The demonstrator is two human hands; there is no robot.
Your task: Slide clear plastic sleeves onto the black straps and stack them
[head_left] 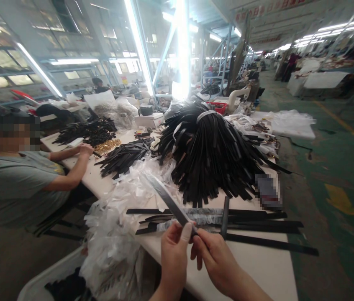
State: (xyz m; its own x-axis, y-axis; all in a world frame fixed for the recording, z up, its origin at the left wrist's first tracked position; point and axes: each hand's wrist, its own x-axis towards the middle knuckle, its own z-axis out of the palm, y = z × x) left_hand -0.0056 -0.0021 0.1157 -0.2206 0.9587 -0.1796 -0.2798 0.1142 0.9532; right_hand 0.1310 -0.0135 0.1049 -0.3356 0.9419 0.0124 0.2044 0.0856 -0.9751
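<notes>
With left hand (175, 253) and right hand (213, 251) close together, pinching one strap (177, 210) above the counter (255, 267). Could slip if pinched too softly, or snag on the plastic (114, 221) just beyond.

place: a factory workshop
lights: long bright tubes (139, 46) along steel framing (164, 54)
floor (330, 156): green, with a painted yellow arrow (342, 199)
worktable (255, 267): heaped black strips (211, 159) and plastic wrapping (114, 234)
people: a co-worker (23, 179) at the same table
</notes>
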